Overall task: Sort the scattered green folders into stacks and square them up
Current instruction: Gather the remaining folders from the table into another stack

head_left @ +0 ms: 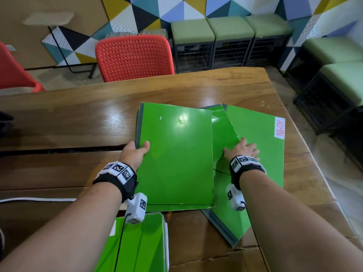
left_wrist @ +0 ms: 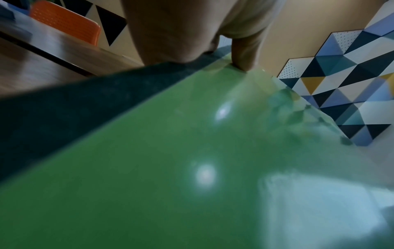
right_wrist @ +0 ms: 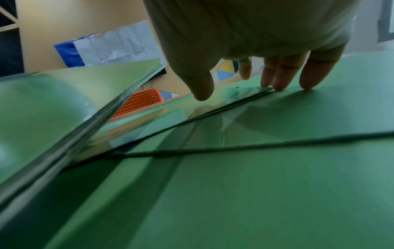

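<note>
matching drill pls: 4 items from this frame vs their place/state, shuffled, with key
1. left hand
2. right hand
3. ADMIN label
4. red chair

A. behind the table's far edge
B. grips the top folder at its left edge, thumb on the cover
C. far right corner of the right-hand folder
D. lies flat, fingers spread on the overlapping folders

Pairs: 1-B, 2-D, 3-C, 4-A

The green folders (head_left: 176, 154) look like glossy, smooth card with matt grey spines; the counter (head_left: 68, 107) is varnished wood; the chair (head_left: 133, 55) is perforated plastic.
</note>
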`<state>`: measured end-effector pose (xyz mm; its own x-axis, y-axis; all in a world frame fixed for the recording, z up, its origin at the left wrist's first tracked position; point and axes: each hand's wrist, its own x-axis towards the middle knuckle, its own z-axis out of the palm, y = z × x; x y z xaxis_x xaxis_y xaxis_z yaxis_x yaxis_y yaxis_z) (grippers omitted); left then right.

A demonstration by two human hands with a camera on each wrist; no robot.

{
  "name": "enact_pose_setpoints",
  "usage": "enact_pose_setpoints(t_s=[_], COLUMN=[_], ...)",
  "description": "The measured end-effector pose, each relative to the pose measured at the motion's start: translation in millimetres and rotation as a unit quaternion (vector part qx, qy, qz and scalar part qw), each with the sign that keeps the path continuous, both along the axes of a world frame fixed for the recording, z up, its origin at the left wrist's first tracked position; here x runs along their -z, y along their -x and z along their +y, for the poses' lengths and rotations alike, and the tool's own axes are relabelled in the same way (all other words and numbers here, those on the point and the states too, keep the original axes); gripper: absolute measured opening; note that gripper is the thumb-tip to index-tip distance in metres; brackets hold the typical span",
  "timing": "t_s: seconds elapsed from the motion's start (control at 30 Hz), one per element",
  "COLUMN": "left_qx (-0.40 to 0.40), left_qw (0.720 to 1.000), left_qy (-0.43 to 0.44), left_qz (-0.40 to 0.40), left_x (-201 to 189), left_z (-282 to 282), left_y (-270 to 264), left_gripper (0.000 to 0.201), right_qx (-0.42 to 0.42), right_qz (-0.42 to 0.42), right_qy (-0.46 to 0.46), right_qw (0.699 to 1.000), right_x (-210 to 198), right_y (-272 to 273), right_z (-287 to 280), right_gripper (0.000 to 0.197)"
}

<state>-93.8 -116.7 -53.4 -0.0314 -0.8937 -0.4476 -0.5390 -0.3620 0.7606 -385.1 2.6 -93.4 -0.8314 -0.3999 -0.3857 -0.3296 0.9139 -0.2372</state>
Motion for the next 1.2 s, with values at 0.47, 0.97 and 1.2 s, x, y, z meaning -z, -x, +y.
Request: enact_pose_setpoints(t_s=[0.47, 0.97, 1.2], left_qx=[0.029, 0.027, -0.021], left_qw=[0.996, 0.997, 1.000], left_qy=[-0.003, 0.010, -0.010], left_qz=[0.086, 0.075, 0.017], left_x=[-32, -19, 2], left_z=[1, 30, 37], left_y=[7, 28, 31], left_gripper=[0.091, 0.098, 0.077], right_qx=[0.075, 0.055, 0.113], right_qz=[-0.184, -0.087, -0.013], right_qy=[0.352, 0.242, -0.024], right_qw=[0.915, 0.965, 0.993], right_x=[-42, -55, -7], right_y=[18, 40, 43], right_z=[18, 56, 93], right_gripper=[0.043, 0.040, 0.084])
